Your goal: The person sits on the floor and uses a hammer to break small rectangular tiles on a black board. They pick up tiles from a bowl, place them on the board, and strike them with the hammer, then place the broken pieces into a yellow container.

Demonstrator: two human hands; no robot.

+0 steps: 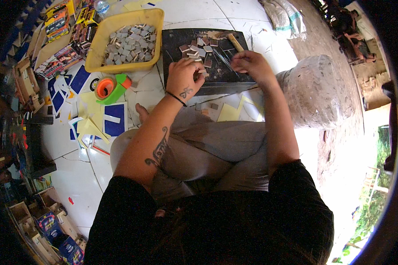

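A low black block-like table stands in front of me. On its top lies a loose pile of small square tiles, some grey-faced, some brown, with pale wooden edges. My left hand is at its near left side, fingers curled and pinching a small wooden tile. At the right side my right hand has its fingers drawn together; whatever is between them is too small to make out. Beside it are several thin metal rods or nails. A wooden handle lies just beyond that hand.
A yellow basin full of similar tiles stands left of the table. Tape rolls, a green tape dispenser and paper scraps lie nearer. Boxes are stacked far left. A plastic-wrapped bundle stands at right.
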